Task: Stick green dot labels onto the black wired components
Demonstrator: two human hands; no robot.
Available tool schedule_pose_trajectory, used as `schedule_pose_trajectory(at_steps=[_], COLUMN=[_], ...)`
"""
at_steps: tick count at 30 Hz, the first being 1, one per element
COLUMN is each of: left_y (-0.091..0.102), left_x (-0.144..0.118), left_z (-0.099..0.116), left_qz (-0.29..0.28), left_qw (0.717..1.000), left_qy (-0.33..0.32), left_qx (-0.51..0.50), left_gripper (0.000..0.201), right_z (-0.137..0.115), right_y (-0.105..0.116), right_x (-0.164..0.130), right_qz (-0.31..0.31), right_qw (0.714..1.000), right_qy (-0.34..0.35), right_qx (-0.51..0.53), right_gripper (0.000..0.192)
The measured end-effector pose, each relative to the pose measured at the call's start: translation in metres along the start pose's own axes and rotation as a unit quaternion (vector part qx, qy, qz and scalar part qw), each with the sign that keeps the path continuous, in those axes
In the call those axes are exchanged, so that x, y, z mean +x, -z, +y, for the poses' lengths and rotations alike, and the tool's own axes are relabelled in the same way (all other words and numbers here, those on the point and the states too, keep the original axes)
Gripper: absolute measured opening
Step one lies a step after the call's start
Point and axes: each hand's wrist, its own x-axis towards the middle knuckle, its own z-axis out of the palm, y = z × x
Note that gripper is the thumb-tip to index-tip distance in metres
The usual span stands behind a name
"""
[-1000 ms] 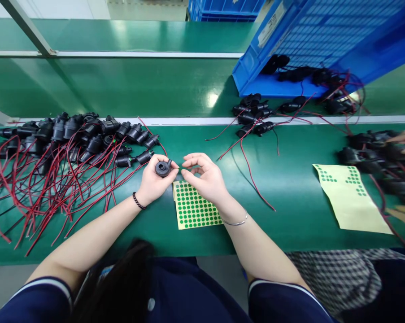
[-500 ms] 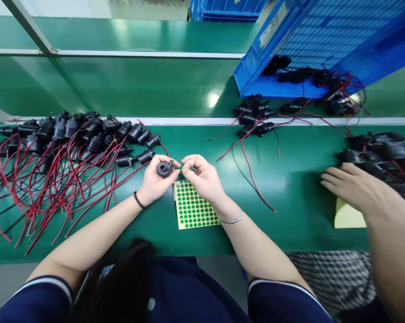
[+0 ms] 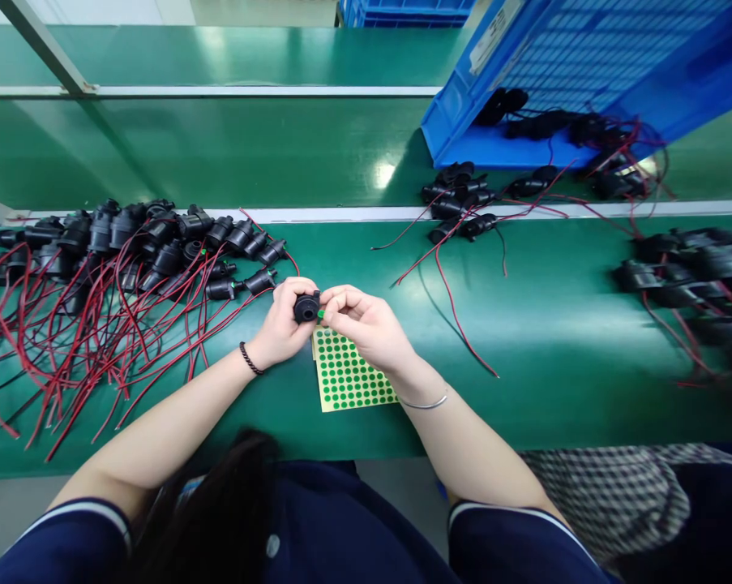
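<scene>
My left hand [image 3: 285, 323] is closed around a small black pump [image 3: 306, 307], its round opening turned towards me. Against the pump's right side, my right hand [image 3: 369, 324] pinches a round green sticker [image 3: 321, 314] between thumb and forefinger. Below the two hands a pale yellow sheet [image 3: 324, 405] with rows of green dot stickers lies flat on the green table, its right part covered by my right hand and wrist.
Many black pumps [image 3: 122, 229] with red and black wires [image 3: 116, 341] crowd the left. A few pumps [image 3: 454, 195] lie before a tipped blue crate [image 3: 456, 122] holding more. Another pile [image 3: 699, 268] is at the right, near a person's checkered cloth [image 3: 609, 495].
My left hand has turned the pump, and the green sticker in my right hand now meets its side. At the right, the other person's hand and the yellow pad have left the view.
</scene>
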Motion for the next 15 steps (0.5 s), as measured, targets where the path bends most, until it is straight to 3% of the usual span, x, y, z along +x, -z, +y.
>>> schedule_pose_trajectory(at_steps=[15], left_y=[-0.0008], left_x=[0.0008], left_z=[0.0018], left_qz=[-0.011], left_qw=[0.999], left_qy=[-0.017], left_qx=[0.030], left_gripper=[0.027], right_z=[-0.0009], right_y=[-0.0032], right_x=[-0.0002], right_qz=[0.034], right_qw=[0.999], right_qy=[0.011], right_qx=[-0.021], right_gripper=[0.012])
